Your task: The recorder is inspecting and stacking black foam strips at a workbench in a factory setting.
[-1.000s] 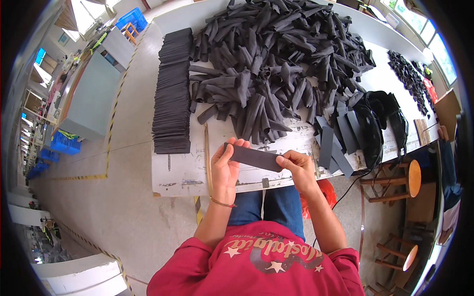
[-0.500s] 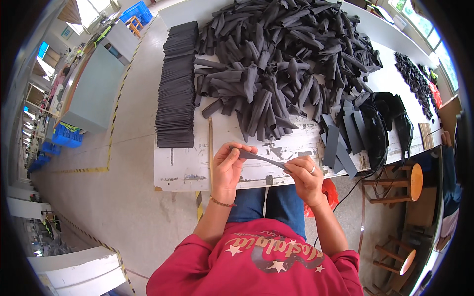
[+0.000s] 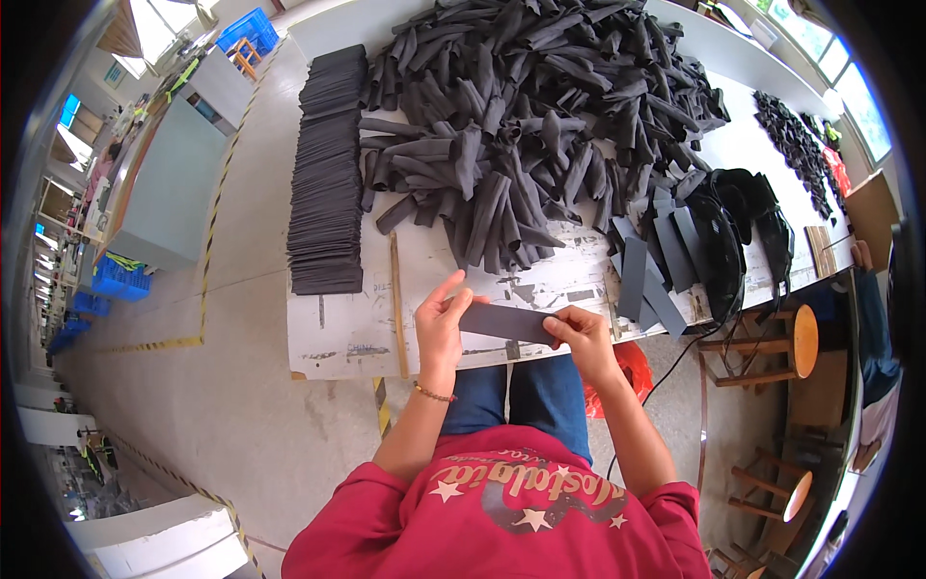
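A flat dark grey fabric strip (image 3: pixel 506 323) stretches between my hands above the near edge of the table. My right hand (image 3: pixel 585 340) pinches its right end, thumb on top; a ring shows on a finger. My left hand (image 3: pixel 441 323) is at the other end, its index finger raised and the thumb beside the strip's corner. The strip's left end runs in behind that thumb, and the remaining fingers are partly hidden. Beyond my hands lies a big heap of curled dark grey fabric pieces (image 3: pixel 521 135). A tall, neat row of stacked strips (image 3: pixel 326 183) stands at the left.
Several flat grey strips (image 3: pixel 634 275) lie to the right, beside a black bag-like bundle (image 3: pixel 719 241) with cables. A wooden stick (image 3: pixel 398 309) rests on the white table (image 3: pixel 338 338). Wooden stools (image 3: pixel 805 340) and a red plastic bag (image 3: pixel 629 381) are at the right.
The strip has turned from edge-on and narrow to showing its broad flat face. My left index finger has lifted away from the thumb; my right hand has shifted slightly left.
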Tool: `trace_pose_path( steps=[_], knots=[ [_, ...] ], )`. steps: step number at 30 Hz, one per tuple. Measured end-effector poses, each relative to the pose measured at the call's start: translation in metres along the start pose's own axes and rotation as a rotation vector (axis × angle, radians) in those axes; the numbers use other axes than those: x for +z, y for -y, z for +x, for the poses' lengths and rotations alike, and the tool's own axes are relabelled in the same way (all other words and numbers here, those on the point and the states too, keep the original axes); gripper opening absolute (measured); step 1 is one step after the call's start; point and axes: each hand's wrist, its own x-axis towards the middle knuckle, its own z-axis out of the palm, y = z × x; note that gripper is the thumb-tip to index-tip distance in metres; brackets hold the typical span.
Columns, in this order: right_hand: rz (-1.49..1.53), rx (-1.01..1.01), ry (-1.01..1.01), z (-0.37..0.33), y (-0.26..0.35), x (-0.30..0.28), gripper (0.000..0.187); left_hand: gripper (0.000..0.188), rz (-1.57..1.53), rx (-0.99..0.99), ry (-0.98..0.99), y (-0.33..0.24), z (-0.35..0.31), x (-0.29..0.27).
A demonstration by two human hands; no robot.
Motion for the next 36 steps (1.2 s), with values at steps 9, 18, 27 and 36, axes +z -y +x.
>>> trace_pose_path(
  steps=[9,18,27,36],
  knots=[
    [-0.653,-0.039,-0.251,0.0,-0.02,-0.027,0.027,0.016,0.544,0.443,-0.078,-0.003,0.081,0.015],
    [-1.264,0.003,-0.742,0.046,-0.002,-0.091,0.049,0.022,0.778,0.382,-0.109,0.014,0.114,0.031],
    [-1.441,0.092,-0.577,0.057,0.0,-0.085,0.027,0.021,0.566,0.167,0.067,0.007,0.107,0.025],
    [-0.891,-0.346,-0.715,0.046,0.025,-0.075,0.02,0.016,-0.022,0.019,0.079,-0.018,0.073,0.014]
  ],
)
